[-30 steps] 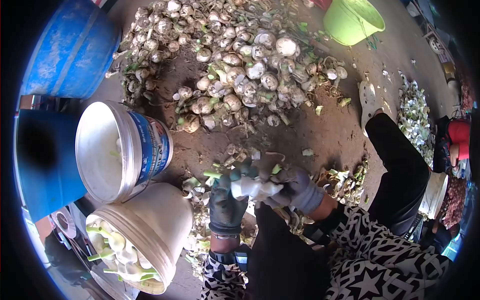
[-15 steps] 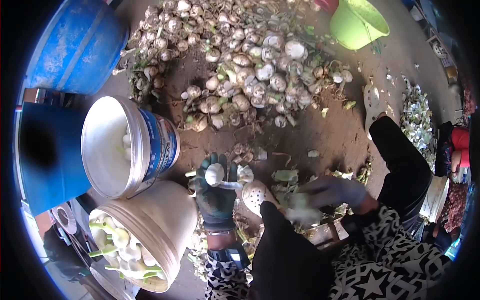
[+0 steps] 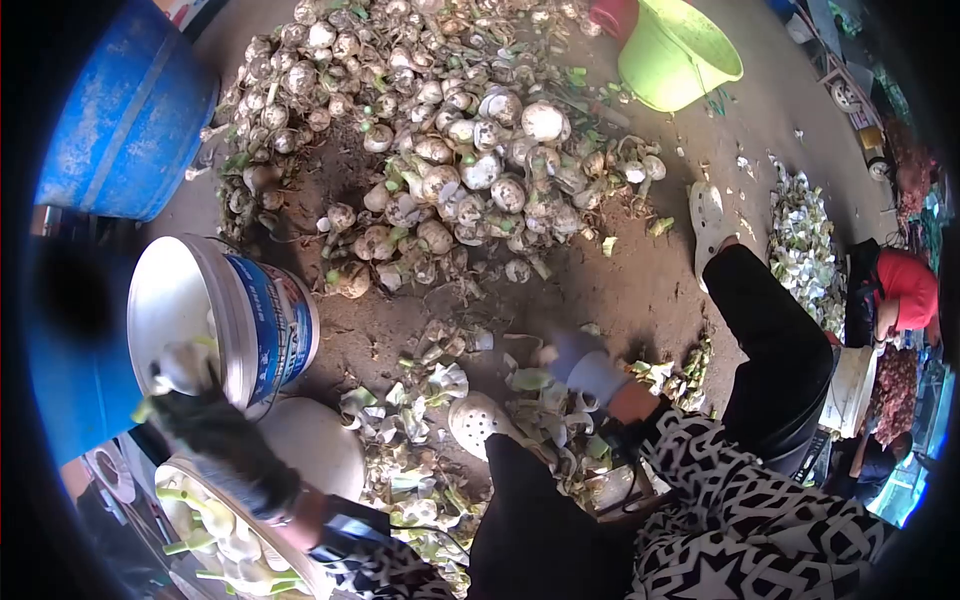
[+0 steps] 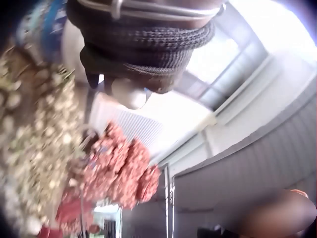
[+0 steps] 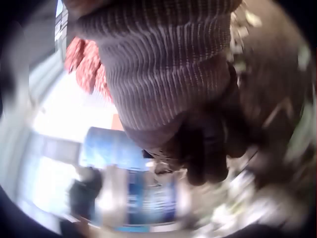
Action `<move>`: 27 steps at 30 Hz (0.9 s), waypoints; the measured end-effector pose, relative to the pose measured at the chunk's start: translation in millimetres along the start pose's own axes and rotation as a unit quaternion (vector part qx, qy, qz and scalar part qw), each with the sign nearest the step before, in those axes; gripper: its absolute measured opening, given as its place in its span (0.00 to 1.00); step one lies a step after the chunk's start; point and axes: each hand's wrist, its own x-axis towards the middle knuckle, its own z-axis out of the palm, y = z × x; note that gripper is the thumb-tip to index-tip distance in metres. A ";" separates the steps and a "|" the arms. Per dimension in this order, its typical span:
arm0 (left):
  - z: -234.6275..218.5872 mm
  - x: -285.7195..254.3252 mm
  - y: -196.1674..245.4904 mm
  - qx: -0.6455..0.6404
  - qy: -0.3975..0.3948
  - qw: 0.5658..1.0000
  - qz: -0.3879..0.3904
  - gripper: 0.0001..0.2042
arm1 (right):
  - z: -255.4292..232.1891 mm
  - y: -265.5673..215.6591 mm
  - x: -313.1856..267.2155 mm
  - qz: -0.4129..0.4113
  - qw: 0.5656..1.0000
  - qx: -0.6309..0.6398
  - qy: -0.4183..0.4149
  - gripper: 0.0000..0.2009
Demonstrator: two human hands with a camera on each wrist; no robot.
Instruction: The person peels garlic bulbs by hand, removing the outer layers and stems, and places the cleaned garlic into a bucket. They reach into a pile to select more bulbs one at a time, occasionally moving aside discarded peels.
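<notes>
My left hand, in a dark green-grey glove, reaches to the mouth of a white bucket with a blue label. It grips peeled garlic, blurred, and a green stem end shows beside the glove. In the left wrist view a pale garlic bulb shows below the dark glove. My right hand, in a grey knit glove, is over the floor beyond the shoe, blurred by motion. Its fingers hang loosely curled in the right wrist view, with no bulb visible in them. Loose garlic skins lie just below it.
A large heap of unpeeled garlic spreads ahead. Peeled bulbs with green stems fill a tipped white bucket at lower left. Blue barrels stand at left, a lime-green bucket at the far right. A pale clog stands among skins.
The hands were together at the garlic, then parted. The left hand has carried the garlic left to the labelled bucket. The right hand swung right with skins, then moved forward toward the heap.
</notes>
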 end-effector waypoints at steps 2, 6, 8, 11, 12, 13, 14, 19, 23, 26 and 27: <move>-44.4 19.3 -12.7 0.106 -0.025 0.987 0.115 0.37 | -27.3 0.3 35.9 0.099 0.980 -0.066 0.160 0.20; 11.2 -51.9 -9.9 0.247 -0.053 0.968 0.000 0.30 | 15.2 78.8 133.7 0.177 0.961 0.076 0.200 0.21; -5.8 -90.6 -85.0 0.212 -0.309 0.927 -0.013 0.26 | -5.8 52.3 110.6 0.129 0.969 0.069 0.197 0.19; 45.3 -128.9 -91.7 0.197 -0.490 0.846 0.075 0.41 | -57.1 -19.0 57.9 0.087 0.967 0.229 0.071 0.15; 52.2 -138.9 -98.3 0.149 -0.510 0.845 0.054 0.43 | -67.8 -38.0 38.6 0.099 0.916 0.385 -0.054 0.13; 51.7 -150.1 -103.9 0.126 -0.538 0.832 0.051 0.42 | -72.9 -53.0 24.7 0.100 0.915 0.388 -0.055 0.13; 52.7 -153.9 -106.9 0.103 -0.563 0.819 0.054 0.42 | -77.4 -67.1 16.9 0.109 0.887 0.441 -0.085 0.13; 48.5 -154.0 -82.4 0.125 -0.494 0.856 0.087 0.39 | -54.8 -81.1 8.6 0.009 0.914 0.406 -0.008 0.15; 40.1 -161.1 -63.6 0.246 -0.442 0.852 0.138 0.39 | -41.8 -129.2 -6.5 -0.053 0.923 0.381 0.032 0.13; 37.0 -160.0 -61.2 0.269 -0.414 0.858 0.139 0.37 | -46.6 -124.7 -5.5 -0.069 0.933 0.352 -0.031 0.11; 36.2 -160.0 -63.3 0.216 -0.405 0.885 0.081 0.36 | -52.9 -123.7 -4.1 -0.094 0.930 0.349 -0.061 0.11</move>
